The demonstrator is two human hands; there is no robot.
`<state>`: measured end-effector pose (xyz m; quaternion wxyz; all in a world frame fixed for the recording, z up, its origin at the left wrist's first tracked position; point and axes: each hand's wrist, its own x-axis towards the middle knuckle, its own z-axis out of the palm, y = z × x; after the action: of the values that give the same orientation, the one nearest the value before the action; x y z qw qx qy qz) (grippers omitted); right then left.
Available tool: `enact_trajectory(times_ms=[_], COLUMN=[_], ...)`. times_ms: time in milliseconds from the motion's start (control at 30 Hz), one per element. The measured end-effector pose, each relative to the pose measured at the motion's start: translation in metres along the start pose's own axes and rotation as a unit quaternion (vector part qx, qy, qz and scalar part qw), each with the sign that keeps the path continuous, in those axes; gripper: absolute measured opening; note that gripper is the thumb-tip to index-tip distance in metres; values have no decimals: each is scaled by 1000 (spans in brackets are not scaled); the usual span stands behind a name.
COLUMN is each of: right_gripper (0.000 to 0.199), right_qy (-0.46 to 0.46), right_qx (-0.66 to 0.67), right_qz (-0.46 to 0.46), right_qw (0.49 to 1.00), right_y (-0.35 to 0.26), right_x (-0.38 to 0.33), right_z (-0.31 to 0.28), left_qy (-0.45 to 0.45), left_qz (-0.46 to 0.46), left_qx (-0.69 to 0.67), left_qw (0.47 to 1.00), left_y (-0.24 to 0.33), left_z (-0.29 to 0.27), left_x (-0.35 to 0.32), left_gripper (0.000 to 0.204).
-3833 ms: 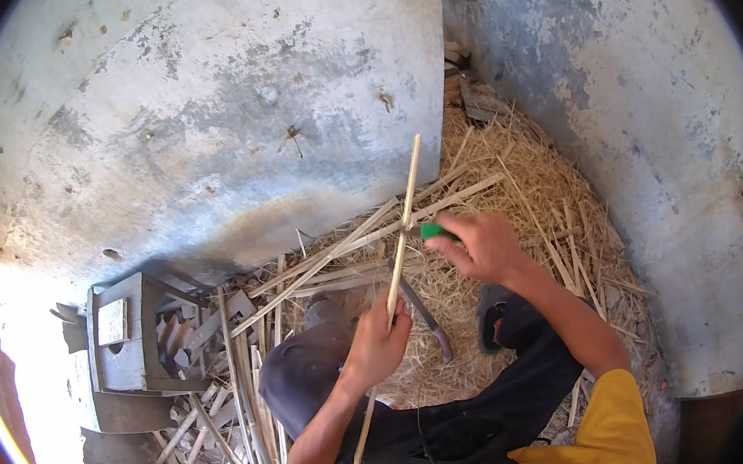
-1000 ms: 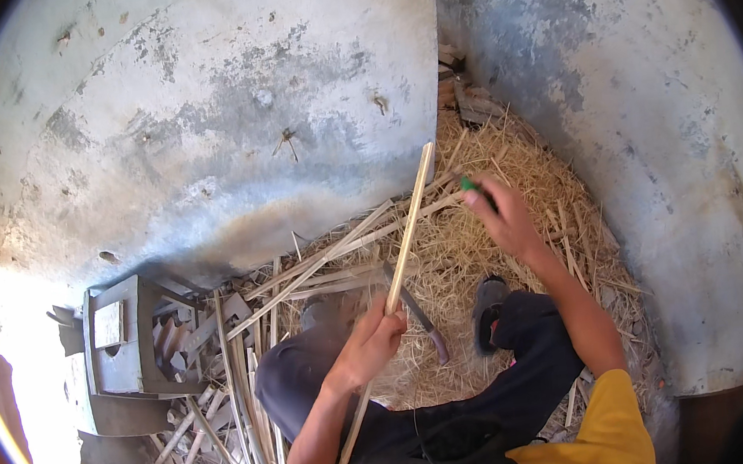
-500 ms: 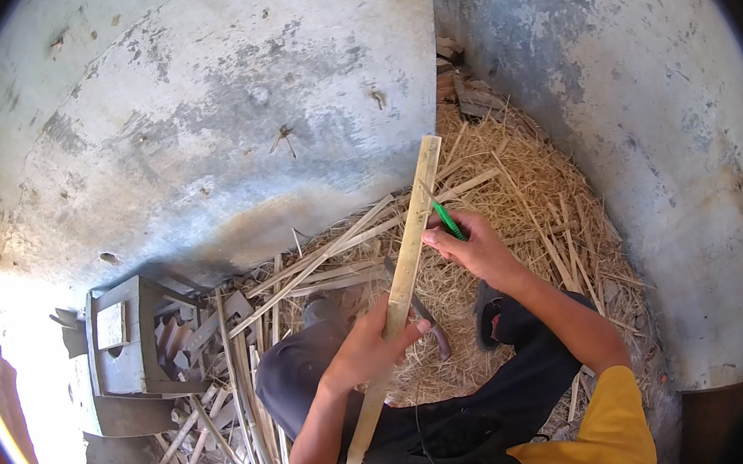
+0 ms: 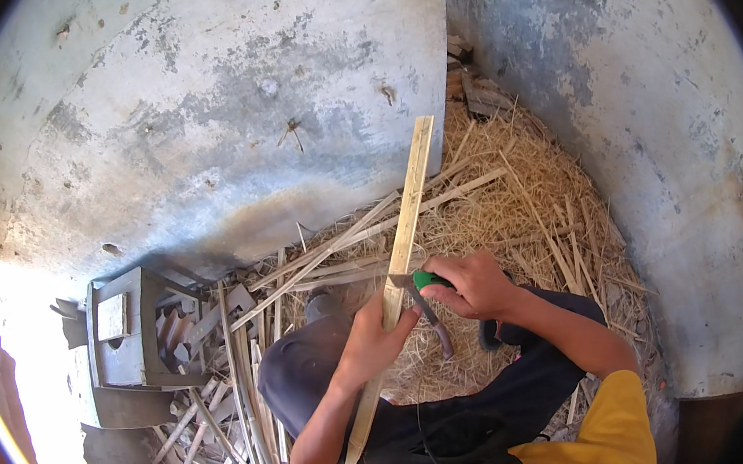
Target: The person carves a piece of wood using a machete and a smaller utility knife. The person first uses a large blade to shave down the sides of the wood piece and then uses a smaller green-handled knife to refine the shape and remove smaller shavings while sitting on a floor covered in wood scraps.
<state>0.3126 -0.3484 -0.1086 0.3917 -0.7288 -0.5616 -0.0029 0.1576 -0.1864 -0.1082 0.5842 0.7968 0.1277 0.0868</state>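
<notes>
A long, flat, pale strip of bamboo or wood [image 4: 414,191] slants from my lap up toward the wall. My left hand [image 4: 374,340] is wrapped around it near its middle, thumb on the right side. In my right hand [image 4: 475,285] is a green-handled knife [image 4: 430,280], its short blade reaching the strip's right edge just above my left fingers. On the straw below, between my legs, lies a dark tool with a brown handle [image 4: 439,332]; its upper part is partly covered by the knife.
Straw-like shavings [image 4: 536,191] are heaped between the grey walls [image 4: 230,129], with loose strips [image 4: 346,239] across them. A wooden box-like stool [image 4: 128,328] stands at the left, beside a pile of offcuts [image 4: 203,432]. My bent legs [image 4: 300,371] flank the work spot.
My right hand has come down along the strip with the knife, from its upper part to just above my left hand. The strip has tilted slightly and its top moved up.
</notes>
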Motion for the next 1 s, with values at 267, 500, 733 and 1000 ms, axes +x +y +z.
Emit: enact_trajectory(times_ms=[267, 500, 733, 1000], right_gripper=[32, 34, 35, 37], right_qy=[-4, 58, 109, 124], right_qx=[-37, -58, -55, -128], right_qz=[-26, 0, 93, 74], right_qw=[999, 997, 988, 981], right_y=[-4, 6, 49, 73], right_x=[-2, 2, 27, 36], right_z=[3, -2, -45, -46], left_qy=[6, -18, -40, -56], left_qz=[7, -27, -41, -42], left_qx=[-21, 37, 74, 62], left_qw=[1000, 999, 996, 996], left_y=[-4, -4, 0, 0], left_z=[0, -1, 1, -2], left_x=[-2, -3, -9, -7], left_gripper=[16, 24, 28, 32])
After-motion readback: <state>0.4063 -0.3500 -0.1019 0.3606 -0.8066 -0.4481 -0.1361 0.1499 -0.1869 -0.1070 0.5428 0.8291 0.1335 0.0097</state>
